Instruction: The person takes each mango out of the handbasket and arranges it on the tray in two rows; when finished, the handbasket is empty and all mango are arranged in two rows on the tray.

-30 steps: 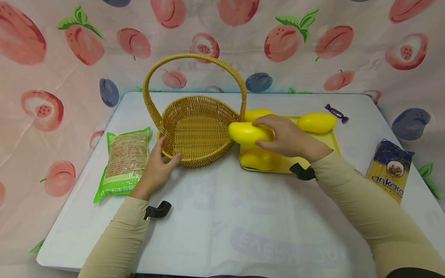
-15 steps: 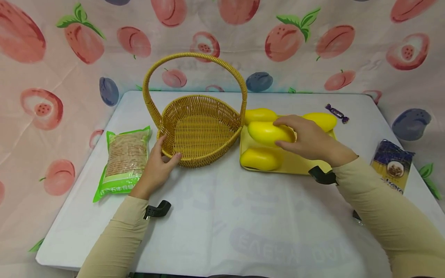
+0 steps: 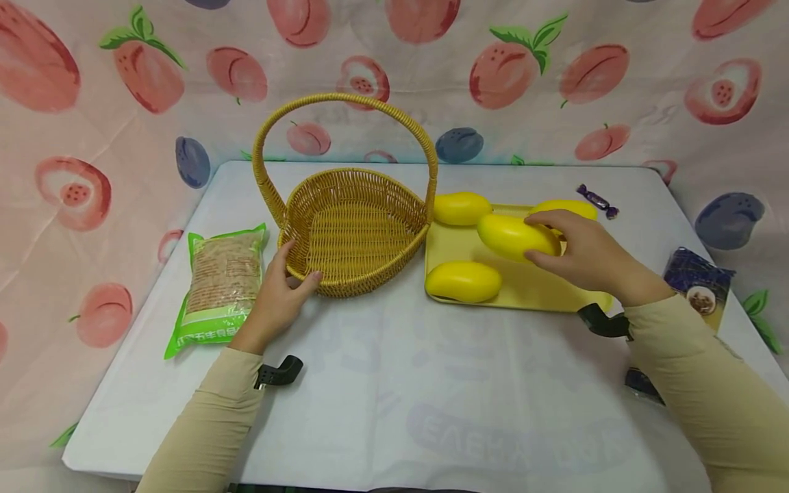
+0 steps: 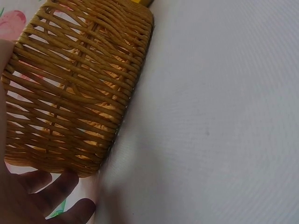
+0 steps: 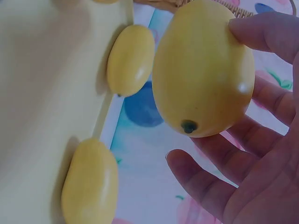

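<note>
My right hand [image 3: 592, 259] grips a yellow mango [image 3: 516, 236] above the pale yellow tray [image 3: 530, 294]. In the right wrist view, the thumb and fingers pinch this mango [image 5: 203, 70], its dark stem end showing. Other mangoes lie on the tray: one at front left [image 3: 465, 281], one at back left [image 3: 462, 207], and one at back right [image 3: 570, 208], partly hidden behind the hand. My left hand [image 3: 277, 298] holds the near left rim of a woven basket [image 3: 357, 239] between thumb and fingers. The left wrist view shows its wicker side [image 4: 74, 84] close up.
Left of the basket lies a green-edged bag [image 3: 224, 284] of brown food. A small purple wrapped candy [image 3: 596, 200] is behind the tray. A blue and gold packet [image 3: 699, 287] sits at the right, partly behind my sleeve. The basket's tall handle [image 3: 345, 99] arches upward.
My right hand has carried the mango rightward, from beside the basket's right edge to above the tray's middle. The left hand and basket stay in place.
</note>
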A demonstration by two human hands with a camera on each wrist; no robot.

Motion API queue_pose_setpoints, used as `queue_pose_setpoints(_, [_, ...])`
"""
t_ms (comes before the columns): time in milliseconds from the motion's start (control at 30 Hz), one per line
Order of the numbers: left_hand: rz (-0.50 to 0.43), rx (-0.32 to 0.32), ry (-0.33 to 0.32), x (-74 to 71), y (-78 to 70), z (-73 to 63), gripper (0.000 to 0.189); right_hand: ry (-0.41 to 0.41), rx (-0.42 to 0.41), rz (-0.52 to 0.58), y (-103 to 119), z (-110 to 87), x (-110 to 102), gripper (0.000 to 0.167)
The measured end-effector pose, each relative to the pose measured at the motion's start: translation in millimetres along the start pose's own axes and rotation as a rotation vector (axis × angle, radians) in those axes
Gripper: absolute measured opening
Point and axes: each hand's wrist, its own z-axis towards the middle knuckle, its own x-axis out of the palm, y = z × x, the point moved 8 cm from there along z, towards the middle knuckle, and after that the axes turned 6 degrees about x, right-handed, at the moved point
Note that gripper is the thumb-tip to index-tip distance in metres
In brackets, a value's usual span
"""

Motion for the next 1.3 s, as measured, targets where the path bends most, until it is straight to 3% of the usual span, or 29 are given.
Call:
queue_pose_setpoints(367, [0.002,0.009,0.007,0.1,-1.4,1.0,0.086,0.049,0.163,-0.020,-31.9,-18.6,2.5,0.055])
queue_pose_setpoints(800, [-0.010,0.010,0.011,0.6,-2.8,2.2,0.085,0.019,0.142,-0.058,-51.0,-32.9,2.0,0.054])
queue_pose_setpoints(1300, [0.006,0.004,0.014,-0.2,-2.6,0.9,0.085,0.108,0.240,-0.073,-68.8,-42.8,12.5,0.060])
